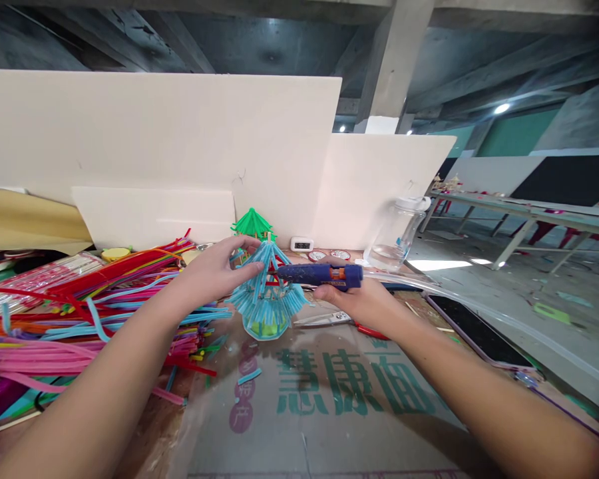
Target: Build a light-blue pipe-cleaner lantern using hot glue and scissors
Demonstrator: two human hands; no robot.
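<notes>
A small tiered pavilion model (pixel 262 303) in light-blue pipe cleaners stands on the printed sheet, its roof strips sloping down all round. At its upper left side, my left hand (pixel 227 266) is closed, thumb and fingers on the roof. My right hand (pixel 362 303) grips a dark-blue glue gun (pixel 317 275) from below; the nozzle points left at the roof, near my left thumb. Whether the tip touches the strips I cannot tell. Just behind rises a green pointed roof (pixel 252 223), partly hidden by the blue model. Scissors (pixel 324 320) lie right of its base.
Bundles of coloured pipe cleaners (pixel 80 332) cover the left side. A phone (pixel 479 329), a water bottle (pixel 398 233) and a small digital clock (pixel 302 244) lie or stand farther right and back. White boards (pixel 180 140) rise behind.
</notes>
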